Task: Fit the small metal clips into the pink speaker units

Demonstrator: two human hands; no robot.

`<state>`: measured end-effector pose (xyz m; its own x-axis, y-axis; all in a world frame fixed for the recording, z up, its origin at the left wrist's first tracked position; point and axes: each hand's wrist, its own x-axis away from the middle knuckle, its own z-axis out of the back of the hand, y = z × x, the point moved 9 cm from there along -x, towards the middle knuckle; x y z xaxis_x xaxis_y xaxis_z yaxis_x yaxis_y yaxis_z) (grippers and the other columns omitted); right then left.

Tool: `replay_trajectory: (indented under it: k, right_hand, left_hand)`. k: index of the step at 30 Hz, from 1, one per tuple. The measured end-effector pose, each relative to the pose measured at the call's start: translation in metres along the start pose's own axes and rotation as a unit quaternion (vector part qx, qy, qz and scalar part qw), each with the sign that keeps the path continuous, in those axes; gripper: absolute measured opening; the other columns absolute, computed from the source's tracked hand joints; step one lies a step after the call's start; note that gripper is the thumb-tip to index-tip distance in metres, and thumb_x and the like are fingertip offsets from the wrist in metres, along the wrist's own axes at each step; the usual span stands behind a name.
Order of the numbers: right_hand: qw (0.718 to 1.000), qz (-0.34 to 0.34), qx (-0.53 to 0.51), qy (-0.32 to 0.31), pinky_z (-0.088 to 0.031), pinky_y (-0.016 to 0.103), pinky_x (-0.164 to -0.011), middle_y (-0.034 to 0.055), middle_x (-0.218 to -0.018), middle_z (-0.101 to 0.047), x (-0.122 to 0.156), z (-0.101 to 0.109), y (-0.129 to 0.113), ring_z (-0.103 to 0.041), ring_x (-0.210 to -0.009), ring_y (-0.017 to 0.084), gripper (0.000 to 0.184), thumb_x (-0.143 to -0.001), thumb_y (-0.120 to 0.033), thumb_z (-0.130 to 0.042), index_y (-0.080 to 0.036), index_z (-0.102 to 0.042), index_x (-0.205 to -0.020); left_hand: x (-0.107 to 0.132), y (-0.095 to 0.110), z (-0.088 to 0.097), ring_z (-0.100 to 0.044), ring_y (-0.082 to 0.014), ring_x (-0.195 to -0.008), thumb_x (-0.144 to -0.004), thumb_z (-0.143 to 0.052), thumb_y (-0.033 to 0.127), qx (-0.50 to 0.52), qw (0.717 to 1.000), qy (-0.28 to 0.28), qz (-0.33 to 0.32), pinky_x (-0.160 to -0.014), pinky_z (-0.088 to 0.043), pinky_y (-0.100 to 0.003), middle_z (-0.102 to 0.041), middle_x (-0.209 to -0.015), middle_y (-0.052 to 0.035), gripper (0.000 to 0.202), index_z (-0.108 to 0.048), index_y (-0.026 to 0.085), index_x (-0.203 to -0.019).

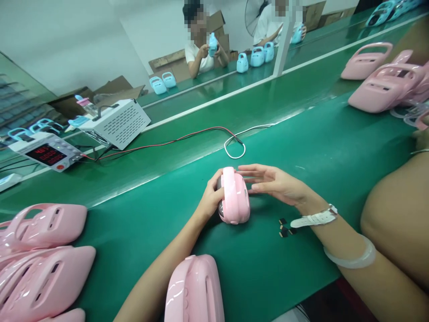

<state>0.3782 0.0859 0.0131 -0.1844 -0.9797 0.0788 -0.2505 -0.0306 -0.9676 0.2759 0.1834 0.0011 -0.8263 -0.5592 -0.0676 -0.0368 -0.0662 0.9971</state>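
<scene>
My left hand (213, 193) is closed around a pink plastic device with a carrying handle (238, 201), gripping it from its dark-faced left side. The device stands on the green work surface with its handle strap upward. At its right side, my right hand (273, 183) has its fingers stretched out and apart, the tips close to the shell; whether they touch it I cannot tell. Several small black chips (284, 229) lie near my right wrist. Nearer to me, another pink device (196, 290) stands beside my left forearm.
Pink devices (50, 273) are piled at left, with more pink devices (382, 87) at far right. A power supply (50, 152), a grey metal box (117, 123) and a looped cable (234, 156) lie beyond. Another person's arm (395, 214) is at right. Two people handle blue devices (212, 44) across the line.
</scene>
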Motion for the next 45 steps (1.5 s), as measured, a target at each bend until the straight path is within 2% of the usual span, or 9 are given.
replay_trajectory:
  k: [3, 8, 15, 20, 27, 34, 39, 41, 45]
  right_hand:
    - [0.987, 0.076, 0.126, 0.058, -0.053, 0.047, -0.098, 0.0093, -0.119, -0.071, 0.011, 0.008, -0.021, -0.065, -0.114, 0.029, 0.043, -0.063, -0.034, -0.087, -0.022, -0.073, -0.102]
    - [0.925, 0.192, 0.308, 0.110, -0.053, 0.047, -0.095, 0.0074, -0.104, -0.075, 0.021, -0.003, -0.041, -0.069, -0.100, 0.027, 0.017, -0.070, -0.036, -0.080, -0.023, -0.076, -0.081]
    - [0.923, 0.186, 0.313, 0.124, -0.054, 0.044, -0.092, 0.0081, -0.101, -0.075, 0.019, -0.001, -0.036, -0.069, -0.099, 0.028, 0.025, -0.071, -0.049, -0.078, -0.025, -0.077, -0.074]
    - [0.922, 0.188, 0.316, 0.118, -0.055, 0.041, -0.090, 0.0068, -0.101, -0.075, 0.020, -0.001, -0.036, -0.069, -0.098, 0.027, 0.021, -0.073, -0.047, -0.078, -0.026, -0.078, -0.073]
    - [0.896, 0.220, 0.367, 0.120, -0.057, 0.040, -0.084, 0.0058, -0.099, -0.075, 0.026, -0.005, -0.042, -0.070, -0.090, 0.025, 0.022, -0.080, -0.046, -0.072, -0.028, -0.079, -0.071]
    - [0.882, 0.232, 0.387, 0.135, -0.056, 0.046, -0.087, 0.0075, -0.092, -0.075, 0.030, 0.008, -0.047, -0.069, -0.096, 0.030, 0.025, -0.074, -0.052, -0.075, -0.028, -0.079, -0.068]
    - [0.839, 0.207, 0.471, 0.179, -0.055, 0.055, -0.089, 0.0099, -0.089, -0.075, 0.067, 0.019, -0.045, -0.069, -0.093, 0.034, 0.038, -0.073, -0.066, -0.069, -0.031, -0.079, -0.065]
    - [0.828, 0.194, 0.486, 0.203, -0.059, 0.051, -0.079, 0.0102, -0.085, -0.074, 0.089, 0.018, -0.037, -0.070, -0.084, 0.033, 0.043, -0.073, -0.071, -0.066, -0.031, -0.079, -0.064]
    - [0.830, 0.179, 0.464, 0.252, -0.061, 0.035, -0.060, 0.0091, -0.075, -0.072, 0.124, 0.016, -0.016, -0.071, -0.068, 0.027, 0.046, -0.070, -0.072, -0.069, -0.028, -0.079, -0.062]
  left_hand:
    - [0.001, 0.002, -0.001, -0.057, -0.0229, -0.096, -0.068, -0.067, 0.033, 0.005, 1.000, 0.002, 0.009, -0.086, -0.044, -0.030, -0.066, -0.106, -0.0031, 0.041, -0.066, 0.020, -0.107]
    - [0.003, 0.004, -0.005, -0.058, -0.0238, -0.096, -0.065, -0.069, 0.034, 0.040, 0.999, 0.003, 0.021, -0.087, -0.045, -0.032, -0.066, -0.103, -0.0040, 0.041, -0.065, 0.018, -0.103]
    - [0.003, 0.007, -0.007, -0.057, -0.0227, -0.092, -0.061, -0.068, 0.032, 0.043, 0.999, 0.008, 0.018, -0.084, -0.043, -0.030, -0.065, -0.095, -0.0031, 0.041, -0.062, 0.017, -0.100]
    - [0.004, 0.010, -0.008, -0.055, -0.0213, -0.090, -0.061, -0.066, 0.031, 0.039, 0.999, 0.007, 0.015, -0.082, -0.042, -0.030, -0.063, -0.094, -0.0023, 0.039, -0.061, 0.017, -0.098]
    - [0.003, 0.009, -0.009, -0.055, -0.0228, -0.094, -0.061, -0.063, 0.032, 0.034, 0.999, 0.011, 0.006, -0.086, -0.041, -0.030, -0.063, -0.097, -0.0033, 0.039, -0.061, 0.018, -0.097]
    - [-0.001, 0.005, -0.009, -0.049, -0.0174, -0.078, -0.058, -0.060, 0.031, 0.041, 0.999, 0.013, -0.004, -0.073, -0.038, -0.028, -0.056, -0.082, 0.0005, 0.037, -0.059, 0.018, -0.093]
    - [-0.002, 0.006, -0.011, -0.047, -0.0162, -0.076, -0.058, -0.061, 0.029, 0.050, 0.999, 0.011, -0.007, -0.072, -0.037, -0.027, -0.053, -0.079, 0.0011, 0.035, -0.058, 0.018, -0.091]
    - [-0.002, 0.006, -0.012, -0.046, -0.0158, -0.075, -0.058, -0.062, 0.028, 0.054, 0.998, 0.009, -0.006, -0.072, -0.037, -0.027, -0.052, -0.078, 0.0016, 0.033, -0.058, 0.018, -0.090]
    - [-0.004, 0.005, -0.012, -0.046, -0.0158, -0.077, -0.058, -0.063, 0.025, 0.064, 0.998, 0.010, -0.007, -0.074, -0.037, -0.027, -0.053, -0.079, 0.0015, 0.030, -0.058, 0.017, -0.087]
